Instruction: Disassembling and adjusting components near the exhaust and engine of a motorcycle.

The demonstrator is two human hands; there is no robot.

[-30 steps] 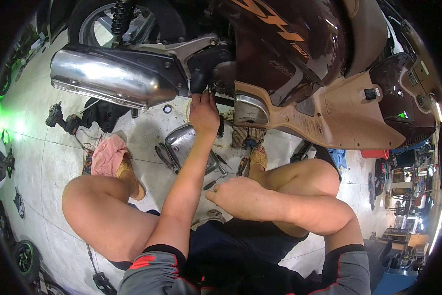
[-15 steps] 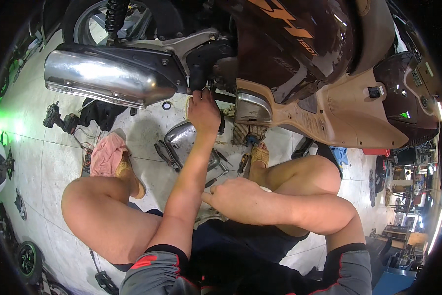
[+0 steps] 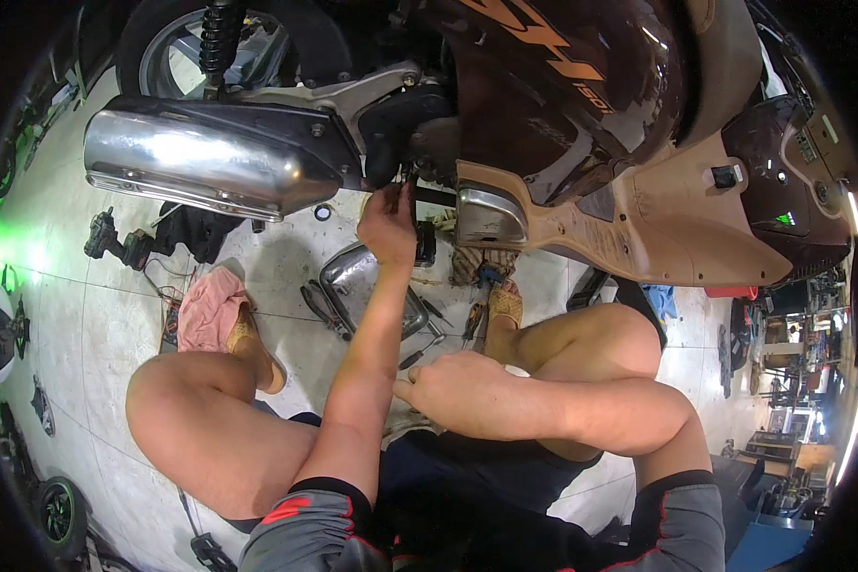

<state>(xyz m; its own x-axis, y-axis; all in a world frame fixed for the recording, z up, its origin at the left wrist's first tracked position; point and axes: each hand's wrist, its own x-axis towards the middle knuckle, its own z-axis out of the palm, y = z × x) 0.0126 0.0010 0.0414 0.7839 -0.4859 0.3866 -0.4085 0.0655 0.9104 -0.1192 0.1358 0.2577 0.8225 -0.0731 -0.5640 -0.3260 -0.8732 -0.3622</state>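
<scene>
My left hand (image 3: 388, 227) reaches up to the underside of the scooter's engine (image 3: 429, 143). Its fingertips are drawn together there, and whatever lies between them is too small and dark to make out. Closer to my lap, my right hand (image 3: 462, 393) is curled closed. A sliver of something pale shows by its wrist; what the fingers hold, if anything, is hidden. On the floor below my left hand lies a metal tray (image 3: 357, 276), partly covered by my forearm. Pliers (image 3: 322, 307) rest along its left side, and a ratchet-like metal tool (image 3: 421, 349) lies at its lower right.
The silver exhaust muffler (image 3: 200, 153) juts out left of the engine. A beige footboard (image 3: 639, 229) extends right. A pink cloth (image 3: 211, 310) lies by my left foot, a dark power tool (image 3: 114, 234) beyond it. A striped rag (image 3: 476, 264) sits near my right foot.
My left hand has dropped slightly and turned, so its thumb and fingers now point up together at the engine's underside. My right hand stays almost where it was.
</scene>
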